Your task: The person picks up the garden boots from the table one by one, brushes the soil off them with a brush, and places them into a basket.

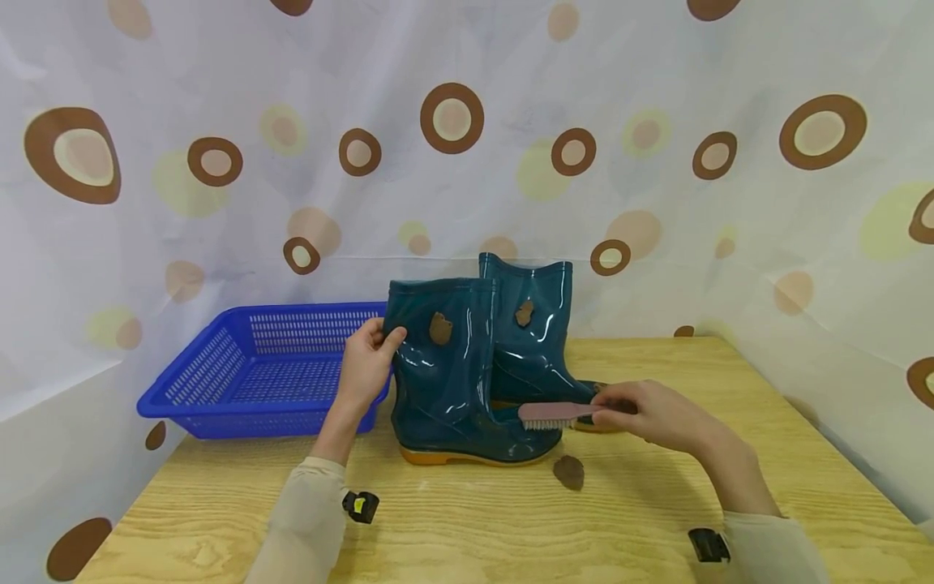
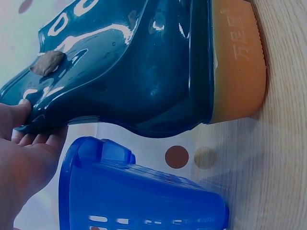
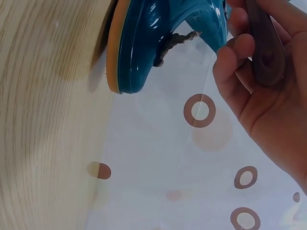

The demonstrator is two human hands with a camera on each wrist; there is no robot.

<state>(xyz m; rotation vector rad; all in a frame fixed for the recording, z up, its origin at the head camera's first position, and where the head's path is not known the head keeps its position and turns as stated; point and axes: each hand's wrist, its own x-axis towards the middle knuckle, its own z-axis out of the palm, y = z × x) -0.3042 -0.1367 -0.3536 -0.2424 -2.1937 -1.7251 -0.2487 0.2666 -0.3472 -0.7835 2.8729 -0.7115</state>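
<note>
Two dark teal rubber boots stand upright on the table. On the nearer boot [image 1: 438, 389] a brown clump [image 1: 441, 328] sticks to the shaft. My left hand [image 1: 367, 361] grips the back of that shaft near its top, thumb on the near side. My right hand [image 1: 653, 415] holds a pink scrub brush [image 1: 558, 412] by its handle, bristles down, over the toe of the nearer boot; I cannot tell whether they touch. The farther boot [image 1: 536, 349] carries a clump on its shaft [image 1: 524, 313] and another on its toe, seen in the right wrist view [image 3: 172, 45].
A loose brown clump [image 1: 569, 472] lies on the wooden table [image 1: 467, 527] in front of the nearer boot's toe. Left of the boots stands a blue plastic basket [image 1: 255, 423]. A patterned sheet [image 1: 481, 203] hangs behind the table.
</note>
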